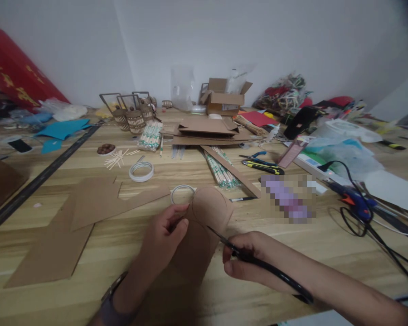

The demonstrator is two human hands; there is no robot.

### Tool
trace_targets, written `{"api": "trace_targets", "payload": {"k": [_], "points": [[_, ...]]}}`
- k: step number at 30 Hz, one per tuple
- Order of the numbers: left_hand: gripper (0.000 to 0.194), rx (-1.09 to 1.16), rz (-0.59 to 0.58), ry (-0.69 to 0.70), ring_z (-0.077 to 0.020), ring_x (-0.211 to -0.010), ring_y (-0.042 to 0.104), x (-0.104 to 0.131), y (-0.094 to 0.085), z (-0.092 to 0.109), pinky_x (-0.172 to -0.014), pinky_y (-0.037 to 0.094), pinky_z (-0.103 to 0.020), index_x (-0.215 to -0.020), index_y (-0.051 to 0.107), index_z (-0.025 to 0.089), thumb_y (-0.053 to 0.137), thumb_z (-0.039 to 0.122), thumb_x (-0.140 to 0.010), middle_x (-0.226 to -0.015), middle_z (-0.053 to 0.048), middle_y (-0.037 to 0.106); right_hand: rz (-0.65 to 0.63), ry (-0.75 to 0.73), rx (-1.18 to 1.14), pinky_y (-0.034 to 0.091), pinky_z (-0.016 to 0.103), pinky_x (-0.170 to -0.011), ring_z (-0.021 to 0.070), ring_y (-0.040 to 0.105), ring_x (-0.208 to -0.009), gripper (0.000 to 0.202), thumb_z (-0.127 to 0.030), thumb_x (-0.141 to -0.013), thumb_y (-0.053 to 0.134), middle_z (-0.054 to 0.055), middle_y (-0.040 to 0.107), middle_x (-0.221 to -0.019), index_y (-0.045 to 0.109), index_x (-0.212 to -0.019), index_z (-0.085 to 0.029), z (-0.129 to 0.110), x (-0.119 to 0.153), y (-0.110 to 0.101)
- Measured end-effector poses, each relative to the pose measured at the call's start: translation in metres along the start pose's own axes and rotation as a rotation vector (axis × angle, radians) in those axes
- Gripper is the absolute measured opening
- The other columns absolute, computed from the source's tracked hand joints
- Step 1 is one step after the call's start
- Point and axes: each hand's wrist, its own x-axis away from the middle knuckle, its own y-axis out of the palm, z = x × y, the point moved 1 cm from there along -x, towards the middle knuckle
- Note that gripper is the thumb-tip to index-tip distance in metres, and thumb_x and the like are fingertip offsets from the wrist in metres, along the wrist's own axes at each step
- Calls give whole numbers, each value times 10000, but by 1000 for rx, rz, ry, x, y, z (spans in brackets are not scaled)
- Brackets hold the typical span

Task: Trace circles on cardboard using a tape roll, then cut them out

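Near the front of the table, my left hand pinches the left edge of a brown cardboard piece between thumb and fingers. Two round outlines are drawn on the cardboard, one above the other. My right hand is closed around black-handled scissors, whose blades reach the right side of the cardboard between the two outlines. Just beyond my left hand lies a thin tape ring, partly against the cardboard. A thicker roll of white tape rests farther left.
Cut cardboard sheets lie on the left. A yellow-black utility knife and blue-handled pliers lie beyond my right hand. On the right, a blue glue gun trails black cables. Stacked cardboard and wrapped stick bundles stand farther back.
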Motion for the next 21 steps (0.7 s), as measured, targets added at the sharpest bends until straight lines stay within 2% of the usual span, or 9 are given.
{"api": "trace_targets", "payload": {"k": [6,12,17,21], "points": [[382,-4,9,24,-259,-770,706,1,0,0,-658,503,-320,-1054,755,198,659,396,-741,-835,-57,785,41,13,80,253,225,-492,101,335,-559,406,-527,-947,576,-55,363,-606,592,-755,-169,3,3,4],[381,34,4,17,-320,-984,741,2,2,0,-863,561,-409,-1046,760,198,691,395,-727,-1076,-109,806,50,-18,116,205,218,-461,94,303,-549,477,-579,-976,508,-57,326,-607,506,-706,-185,4,6,6],[393,44,-2,18,-336,-1078,732,2,3,-1,-957,557,-436,-1056,764,191,688,399,-731,-1153,-112,796,90,-40,148,183,224,-449,88,273,-526,500,-552,-980,488,-60,294,-586,401,-637,-199,4,8,8],[426,9,-17,26,-318,-1082,736,3,4,-2,-970,560,-424,-1094,764,174,657,404,-753,-1170,-103,793,102,-14,169,188,235,-458,95,278,-532,512,-604,-953,483,-54,307,-590,423,-645,-199,6,8,8]]}}
